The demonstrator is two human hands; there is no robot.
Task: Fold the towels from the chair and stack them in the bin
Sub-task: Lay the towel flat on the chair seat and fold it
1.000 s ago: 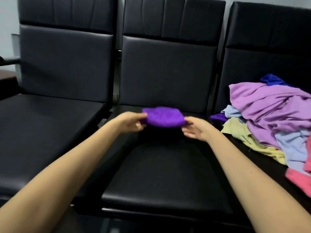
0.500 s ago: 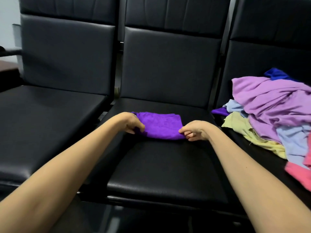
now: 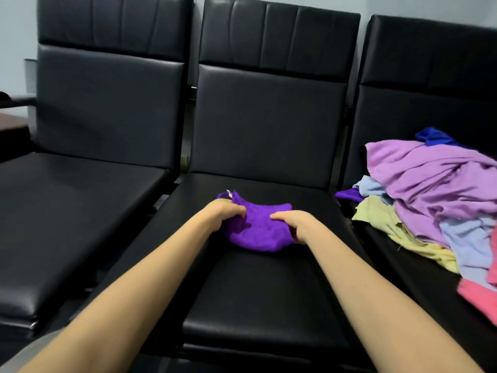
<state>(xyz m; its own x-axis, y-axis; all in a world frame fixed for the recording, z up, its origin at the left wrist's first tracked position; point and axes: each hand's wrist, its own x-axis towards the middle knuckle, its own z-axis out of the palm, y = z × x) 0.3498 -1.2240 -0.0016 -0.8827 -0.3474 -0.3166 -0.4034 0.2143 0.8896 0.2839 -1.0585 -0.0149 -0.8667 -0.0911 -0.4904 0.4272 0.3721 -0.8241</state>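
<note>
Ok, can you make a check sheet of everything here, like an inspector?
Surface: black middle chair seat.
Job's things: purple towel, bunched, on that seat; pile of unfolded towels on the right chair; no bin in view.
Clutter: nothing seen.
Hands: left hand and right hand each grip one end of the purple towel.
Cables: nothing seen.
Surroundings: black left chair, pale wall behind.

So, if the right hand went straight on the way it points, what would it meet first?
The purple towel, which the right hand grips; beyond it, probably the middle chair's backrest, though depth is unclear.
</note>
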